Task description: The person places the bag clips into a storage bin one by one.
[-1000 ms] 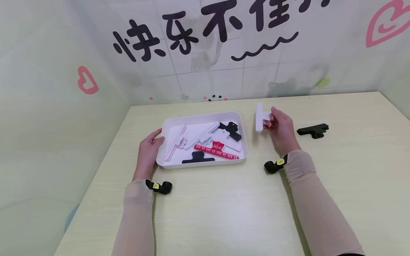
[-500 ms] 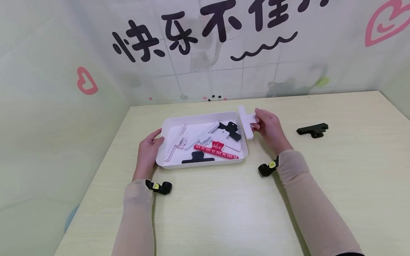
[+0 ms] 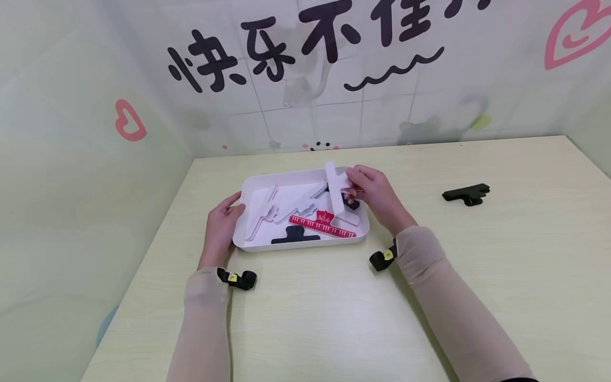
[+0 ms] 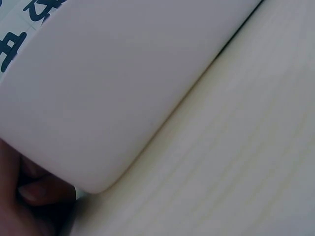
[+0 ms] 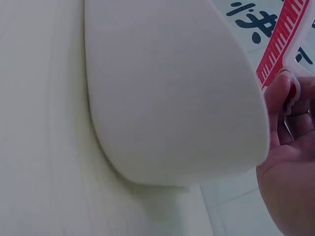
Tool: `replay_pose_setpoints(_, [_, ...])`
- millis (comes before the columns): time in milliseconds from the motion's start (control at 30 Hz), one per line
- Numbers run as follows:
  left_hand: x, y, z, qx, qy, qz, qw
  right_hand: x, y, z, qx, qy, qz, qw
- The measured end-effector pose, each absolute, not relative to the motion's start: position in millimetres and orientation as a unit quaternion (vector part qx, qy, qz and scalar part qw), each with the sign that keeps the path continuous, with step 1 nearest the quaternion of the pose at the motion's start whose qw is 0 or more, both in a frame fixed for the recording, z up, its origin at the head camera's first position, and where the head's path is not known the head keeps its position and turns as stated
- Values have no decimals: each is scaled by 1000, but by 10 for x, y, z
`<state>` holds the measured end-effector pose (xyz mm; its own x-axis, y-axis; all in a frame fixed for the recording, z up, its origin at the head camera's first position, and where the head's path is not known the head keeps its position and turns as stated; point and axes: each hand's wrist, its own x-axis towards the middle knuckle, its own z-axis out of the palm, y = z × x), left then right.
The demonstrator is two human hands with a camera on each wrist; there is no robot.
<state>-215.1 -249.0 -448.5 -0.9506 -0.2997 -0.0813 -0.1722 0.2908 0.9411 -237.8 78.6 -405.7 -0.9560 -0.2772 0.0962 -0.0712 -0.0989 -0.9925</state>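
My left hand [image 3: 219, 228] grips the left end of a white plastic tray [image 3: 240, 233], thumb at its rim. In the left wrist view, curled fingers [image 4: 44, 191] show beside the tray's corner. My right hand [image 3: 379, 199] pinches a clip [image 3: 335, 191] by its handle, raised over the right part of the tray. From the head its white side shows; in the right wrist view its other face is red with white piano-key marks. Inside the tray lie a red clip [image 3: 323, 225], a black clip [image 3: 295, 233] and several white clips [image 3: 302, 202]. Another black clip [image 3: 352, 203] is partly hidden by the held one.
A black clip [image 3: 467, 194] lies on the light wooden table [image 3: 305, 313], to the right of my right hand. Behind the table hangs a printed curtain [image 3: 286, 122] with lettering and hearts. A black wrist camera [image 3: 383, 259] is strapped to each sleeve.
My right hand has carried the clip leftward, from beyond the tray's right end to above its right part. My left hand and the tray have stayed put.
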Motion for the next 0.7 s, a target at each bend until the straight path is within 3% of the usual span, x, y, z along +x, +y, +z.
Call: replay_pose_setpoints(700, [-2151, -2497, -4483, 149, -800, -579, 53, -2196, 287, -4150, -141, 745, -638, 135])
